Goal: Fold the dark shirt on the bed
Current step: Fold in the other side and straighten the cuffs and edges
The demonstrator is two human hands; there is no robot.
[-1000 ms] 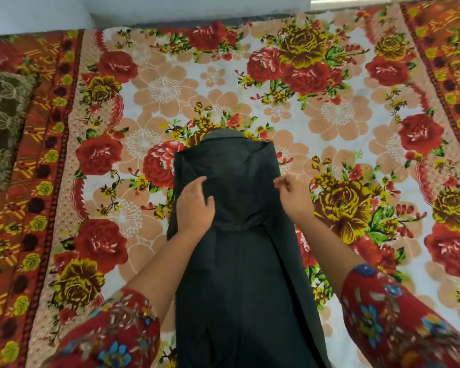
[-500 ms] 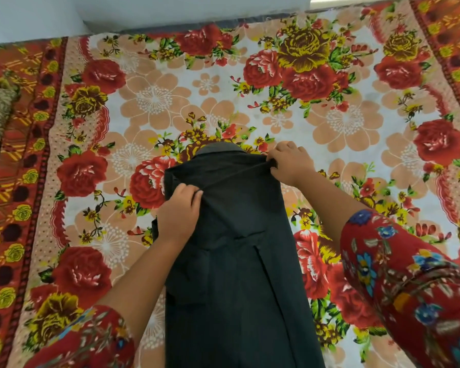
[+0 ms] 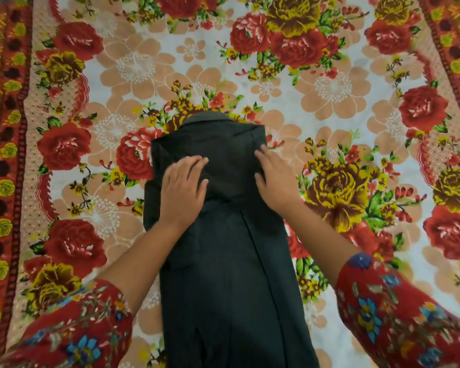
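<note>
On the floral bedspread [image 3: 356, 102] I see the dark shirt [image 3: 223, 261] lying as a narrow strip, and the left hand [image 3: 182, 192] and right hand [image 3: 275, 181], pinching its shoulders a moment ago, now press flat with straight fingers, so I judge the side folds set.

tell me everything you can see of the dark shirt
The dark shirt is plain charcoal, matte woven-looking cloth, lying flat on the floral bedspread, sides folded in to a long narrow strip whose near end leaves the frame. Its collar peeks out at the far end; a lengthwise fold edge shows right of centre. The left hand and right hand rest flat on its upper part, fingers straight.
</note>
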